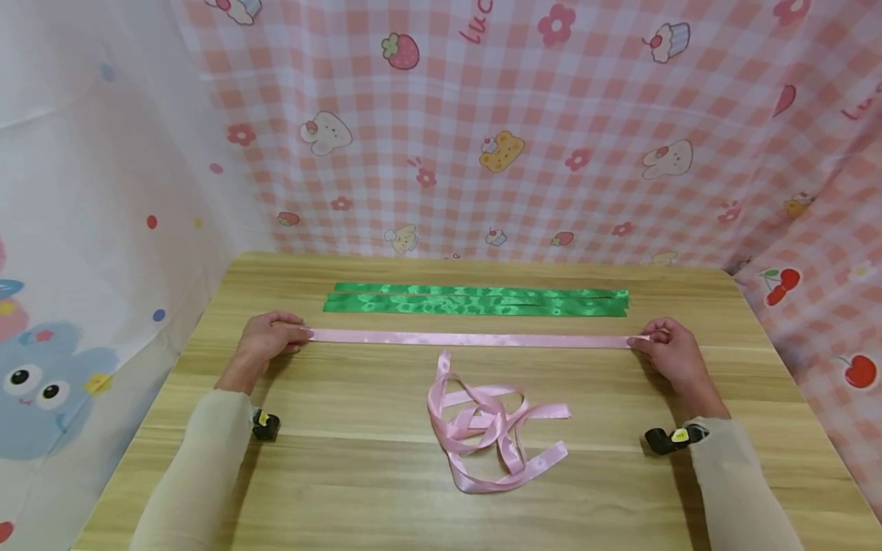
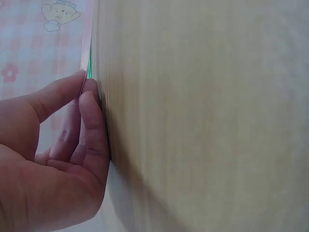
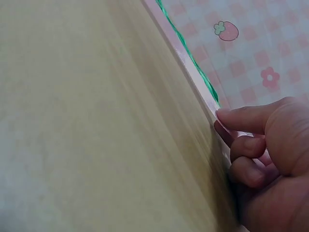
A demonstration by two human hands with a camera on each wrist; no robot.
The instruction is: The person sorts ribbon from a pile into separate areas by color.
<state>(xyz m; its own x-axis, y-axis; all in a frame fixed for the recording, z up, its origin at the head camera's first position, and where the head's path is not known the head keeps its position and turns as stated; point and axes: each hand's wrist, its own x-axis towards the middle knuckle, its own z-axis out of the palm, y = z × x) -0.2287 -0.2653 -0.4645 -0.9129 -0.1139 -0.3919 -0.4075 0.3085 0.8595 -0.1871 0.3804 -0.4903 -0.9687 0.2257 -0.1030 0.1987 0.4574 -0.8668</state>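
A pink satin ribbon [image 1: 468, 339] is stretched straight across the table between both hands. At its left end my left hand [image 1: 274, 337] pinches it between thumb and fingers; the left wrist view shows that hand [image 2: 63, 140] close to the tabletop. My right hand [image 1: 671, 356] pinches the other end, and in the right wrist view the ribbon [image 3: 181, 55] runs away from the thumb and fingertips. Just behind it lie green ribbon strips [image 1: 475, 300], flat and side by side. In front, a loose tangle of pink ribbon [image 1: 475, 482] rests in loops on the wood.
The wood-grain table [image 1: 344, 490] has rounded back corners. A pink checked cloth [image 1: 441, 99] hangs behind it, and a white printed cloth [image 1: 89, 191] hangs at the left. Small black cameras [image 1: 266, 425] are strapped at the wrists.
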